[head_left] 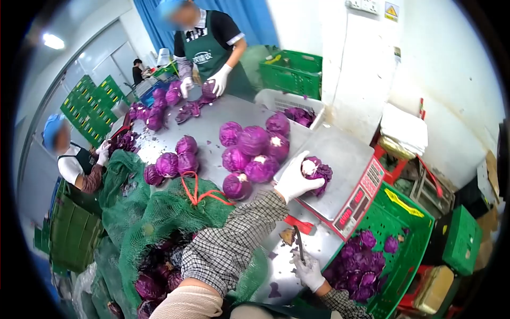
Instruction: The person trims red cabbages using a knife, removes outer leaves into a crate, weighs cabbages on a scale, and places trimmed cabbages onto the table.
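Note:
My left hand, in a white glove, grips a red cabbage with its pale cut stem showing. The cabbage is at the left side of the metal plate of a weighing scale; whether it rests on the plate I cannot tell. My right hand, also gloved, is lower down by the table edge, closed around a knife whose dark blade points up. Beside the blade lie a brownish cut scrap and a red object. Several trimmed cabbages are grouped left of the scale.
A green crate with purple leaves stands below the scale. Green mesh sacks with cabbages and a red cord lie left. Across the metal table, a person in a green apron handles cabbage; another person works at left.

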{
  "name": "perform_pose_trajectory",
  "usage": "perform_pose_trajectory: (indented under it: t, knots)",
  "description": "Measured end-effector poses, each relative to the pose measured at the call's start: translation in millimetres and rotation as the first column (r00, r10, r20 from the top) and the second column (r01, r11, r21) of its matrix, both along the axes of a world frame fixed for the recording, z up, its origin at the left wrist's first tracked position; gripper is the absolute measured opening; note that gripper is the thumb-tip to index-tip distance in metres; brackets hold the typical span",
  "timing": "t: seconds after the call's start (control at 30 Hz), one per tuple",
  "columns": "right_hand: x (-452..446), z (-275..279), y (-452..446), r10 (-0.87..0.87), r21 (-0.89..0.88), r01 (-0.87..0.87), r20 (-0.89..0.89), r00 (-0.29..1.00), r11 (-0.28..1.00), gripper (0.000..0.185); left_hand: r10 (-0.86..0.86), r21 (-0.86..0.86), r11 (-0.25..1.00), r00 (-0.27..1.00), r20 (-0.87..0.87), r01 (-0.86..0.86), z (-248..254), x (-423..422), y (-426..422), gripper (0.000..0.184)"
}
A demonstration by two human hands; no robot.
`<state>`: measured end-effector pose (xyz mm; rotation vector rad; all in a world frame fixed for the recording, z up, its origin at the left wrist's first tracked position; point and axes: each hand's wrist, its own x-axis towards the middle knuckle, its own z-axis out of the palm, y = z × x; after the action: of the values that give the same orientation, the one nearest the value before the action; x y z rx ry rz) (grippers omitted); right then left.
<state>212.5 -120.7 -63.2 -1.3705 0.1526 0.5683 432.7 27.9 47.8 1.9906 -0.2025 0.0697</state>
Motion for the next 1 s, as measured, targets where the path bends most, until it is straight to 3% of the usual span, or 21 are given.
perform_pose_trajectory:
  t: [0.03, 0.07, 0.1, 0.13, 0.17, 0.2, 0.23, 0.3, 0.33, 0.4, 0.43, 0.47, 0.53, 0.57, 0.6, 0.67, 0.73, 0.77, 0.9, 1.0]
  knots:
    - [-1, -1, -2, 0.012, 0.016, -0.013, 0.072, 0.997, 1.000, 0.022, -0.042, -0.251, 0.968, 0.997, -0.069, 0.023, -3, -2, 8, 0.091]
    - [1, 1, -5, 0.020, 0.030, -0.024, 0.145, 0.989, 0.999, 0.022, -0.056, -0.380, 0.925, 0.996, -0.069, 0.025, 0, -1, 18, 0.085]
    - [4, 10, -9, 0.110, -0.086, -0.099, 0.140, 0.984, 0.991, 0.023, -0.024, -0.406, 0.914, 0.999, -0.043, 0.004, 9, 2, 33, 0.084]
    - [3, 1, -8, 0.085, -0.063, -0.076, 0.153, 0.985, 0.995, 0.024, 0.010, -0.430, 0.902, 1.000, -0.023, -0.019, 15, 6, 49, 0.083]
    - [4, -4, -8, 0.154, -0.179, -0.104, 0.292, 0.944, 0.978, 0.023, 0.078, -0.471, 0.881, 0.994, 0.076, -0.033, 21, 15, 66, 0.082]
    - [4, -8, -10, 0.235, -0.294, -0.115, 0.413, 0.880, 0.949, 0.023, 0.243, -0.396, 0.902, 0.960, 0.137, -0.172, 52, 10, 73, 0.080]
    - [3, -15, -11, 0.207, -0.240, -0.125, 0.359, 0.910, 0.963, 0.023, 0.356, -0.466, 0.854, 0.913, 0.200, -0.231, 59, 21, 89, 0.079]
    - [2, -25, -13, 0.155, -0.133, -0.125, 0.242, 0.958, 0.983, 0.023, 0.544, -0.443, 0.802, 0.795, 0.269, -0.399, 69, 46, 126, 0.078]
    - [4, -25, -14, 0.212, -0.226, -0.129, 0.394, 0.894, 0.965, 0.023, 0.620, -0.486, 0.748, 0.739, 0.265, -0.453, 68, 59, 143, 0.079]
    - [10, -24, -16, 0.343, -0.401, -0.080, 0.643, 0.685, 0.913, 0.024, 0.719, -0.415, 0.688, 0.638, 0.276, -0.596, 35, 97, 197, 0.087]
    - [-1, -37, -15, 0.362, -0.533, 0.102, 0.690, 0.626, 0.840, 0.013, 0.742, -0.361, 0.669, 0.615, 0.267, -0.650, 16, 108, 218, 0.090]
    - [2, -35, -13, 0.320, -0.491, 0.053, 0.641, 0.697, 0.870, 0.014, 0.763, -0.305, 0.646, 0.592, 0.259, -0.700, 10, 113, 226, 0.092]
    - [3, -26, -13, 0.252, -0.391, -0.038, 0.512, 0.822, 0.920, 0.016, 0.789, -0.263, 0.614, 0.588, 0.179, -0.744, -11, 120, 236, 0.094]
    - [5, -15, -12, 0.257, -0.393, -0.048, 0.498, 0.828, 0.918, 0.019, 0.791, -0.262, 0.611, 0.591, 0.161, -0.747, -21, 123, 240, 0.096]
    - [7, -13, -12, 0.266, -0.402, -0.052, 0.498, 0.825, 0.914, 0.019, 0.751, -0.350, 0.638, 0.654, 0.088, -0.686, -33, 129, 244, 0.098]
    - [6, -11, -12, 0.284, -0.421, -0.060, 0.494, 0.822, 0.905, 0.020, 0.630, -0.324, 0.723, 0.775, -0.052, -0.610, -51, 137, 261, 0.101]
    - [6, -15, -11, 0.291, -0.431, -0.013, 0.587, 0.755, 0.902, 0.021, 0.478, -0.457, 0.744, 0.866, -0.145, -0.488, -24, 121, 251, 0.109]
    - [5, -17, -11, 0.294, -0.430, 0.009, 0.633, 0.716, 0.903, 0.021, 0.472, -0.456, 0.736, 0.862, -0.182, -0.500, -22, 119, 253, 0.111]
    - [0, -34, -15, 0.241, -0.341, -0.090, 0.434, 0.868, 0.936, 0.022, 0.512, -0.384, 0.734, 0.828, -0.228, -0.560, -17, 109, 261, 0.113]
    - [-3, -35, -13, 0.163, -0.247, -0.069, 0.379, 0.911, 0.966, 0.024, 0.505, -0.482, 0.689, 0.836, -0.217, -0.541, -21, 108, 265, 0.113]
